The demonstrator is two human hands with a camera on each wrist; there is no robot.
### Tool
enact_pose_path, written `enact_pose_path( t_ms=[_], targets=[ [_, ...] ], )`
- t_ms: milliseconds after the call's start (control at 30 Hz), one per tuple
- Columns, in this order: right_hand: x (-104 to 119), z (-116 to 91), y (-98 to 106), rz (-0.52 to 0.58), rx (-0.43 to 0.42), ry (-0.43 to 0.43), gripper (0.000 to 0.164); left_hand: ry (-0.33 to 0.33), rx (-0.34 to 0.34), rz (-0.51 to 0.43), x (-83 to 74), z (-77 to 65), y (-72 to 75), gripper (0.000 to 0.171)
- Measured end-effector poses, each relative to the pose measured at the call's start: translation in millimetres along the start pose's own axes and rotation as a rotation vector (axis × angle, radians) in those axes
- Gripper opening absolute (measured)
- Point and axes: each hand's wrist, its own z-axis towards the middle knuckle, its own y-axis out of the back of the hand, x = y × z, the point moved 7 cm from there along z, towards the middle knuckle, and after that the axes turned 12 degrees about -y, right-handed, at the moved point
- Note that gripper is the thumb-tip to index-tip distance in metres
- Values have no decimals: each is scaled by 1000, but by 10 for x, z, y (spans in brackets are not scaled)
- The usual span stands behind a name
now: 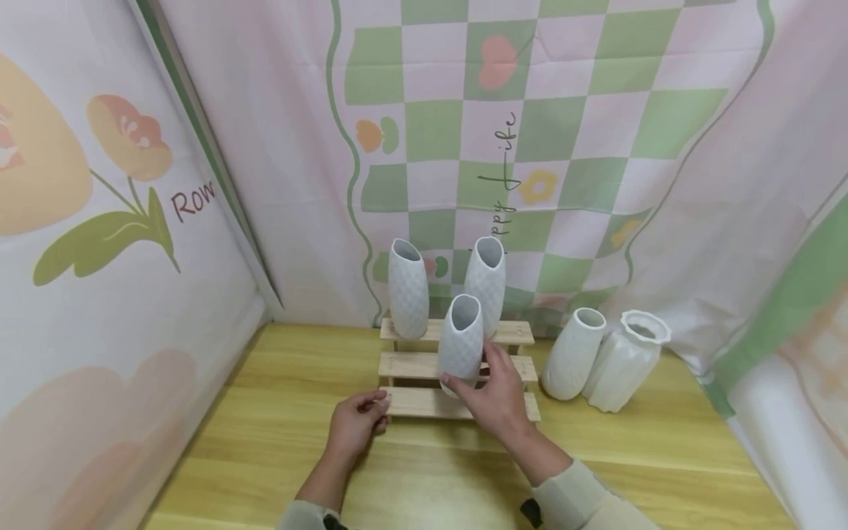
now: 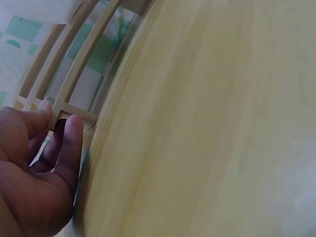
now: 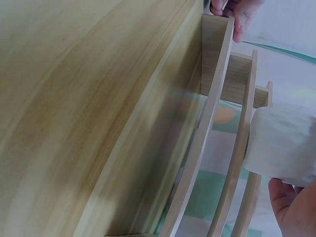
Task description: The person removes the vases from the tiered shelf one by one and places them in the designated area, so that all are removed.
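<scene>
In the head view my right hand (image 1: 500, 397) grips the lower part of a white textured vase (image 1: 460, 357), thumb in front. The vase is upright over the lower steps of a three-step wooden rack (image 1: 424, 403). The right wrist view shows its base (image 3: 279, 145) close to the middle slat, and I cannot tell whether they touch. My left hand (image 1: 354, 427) pinches the left end of the lowest step; the left wrist view shows thumb and finger (image 2: 74, 136) there. Two similar vases stand on the top step, one left (image 1: 408, 294) and one right (image 1: 489, 276).
Right of the rack, a smooth-rimmed white vase (image 1: 573, 357) and a ribbed vase with a wavy rim (image 1: 626, 364) stand side by side on the wooden table (image 1: 285, 368). Behind hangs a checked green and white cloth (image 1: 430, 125). A flower-printed cloth (image 1: 86, 309) covers the left side.
</scene>
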Motion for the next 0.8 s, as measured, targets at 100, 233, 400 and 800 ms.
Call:
enact_pose_path(
  t_ms=[100, 233, 400, 800],
  targets=[
    [-20, -16, 21, 3, 2, -6, 81, -4, 3, 5, 3, 2, 1, 31],
    [-46, -46, 52, 4, -12, -8, 82, 4, 4, 16, 24, 6, 1, 31],
    [-48, -94, 95, -6, -44, 1, 79, 11, -2, 16, 43, 1, 6, 31],
    [-145, -198, 194, -2, -59, -3, 82, 13, -6, 12, 36, 2, -8, 30]
  ],
)
